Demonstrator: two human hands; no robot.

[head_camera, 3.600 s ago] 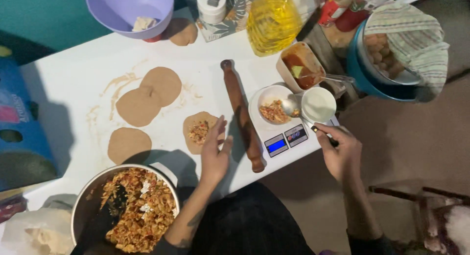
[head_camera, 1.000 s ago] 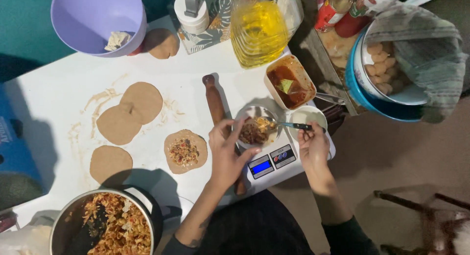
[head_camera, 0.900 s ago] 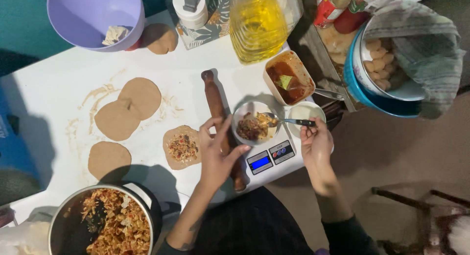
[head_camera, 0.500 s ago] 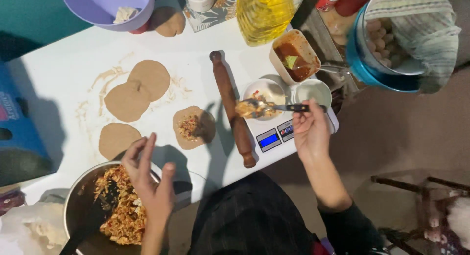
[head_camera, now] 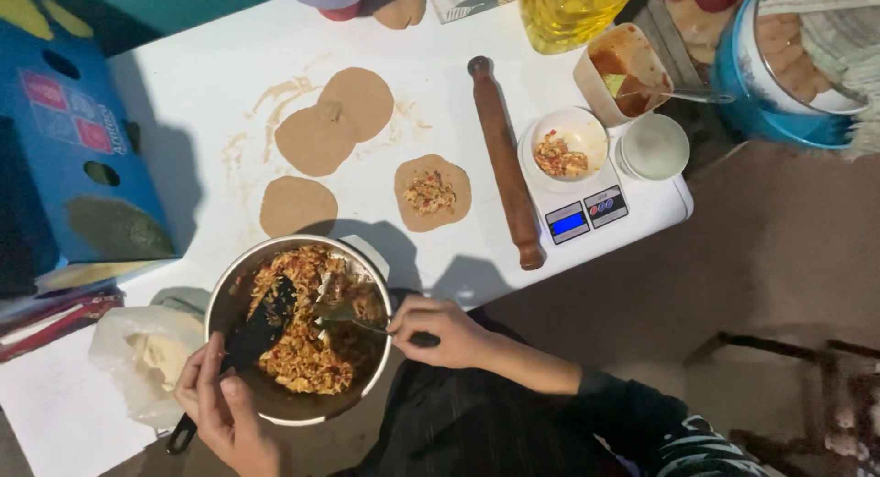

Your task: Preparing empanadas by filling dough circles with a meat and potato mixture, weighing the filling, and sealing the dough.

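Observation:
My right hand [head_camera: 440, 330] holds a fork [head_camera: 348, 319] with its tines in the filling of a metal pan [head_camera: 225, 303]. My left hand [head_camera: 220, 408] grips the pan's near rim beside a black spatula [head_camera: 261, 326] that lies in the filling. Beyond the pan on the white table [head_camera: 183, 92] lies a dough round with filling [head_camera: 432, 192] on it. Three plain dough rounds [head_camera: 316, 138] lie to its left. A small white bowl with filling [head_camera: 570, 147] sits on a kitchen scale [head_camera: 632, 202].
A wooden rolling pin [head_camera: 502, 156] lies between the filled round and the scale. An empty white bowl [head_camera: 655, 147], a tub of red sauce [head_camera: 623, 65], an oil bottle [head_camera: 568, 10] and a blue pot [head_camera: 779, 65] stand at the right. A blue box [head_camera: 64, 147] and a plastic bag [head_camera: 151, 349] are at the left.
My right hand has brought the fork from the bowl on the scale down into the pan. My left hand has moved from above the pan to its near rim.

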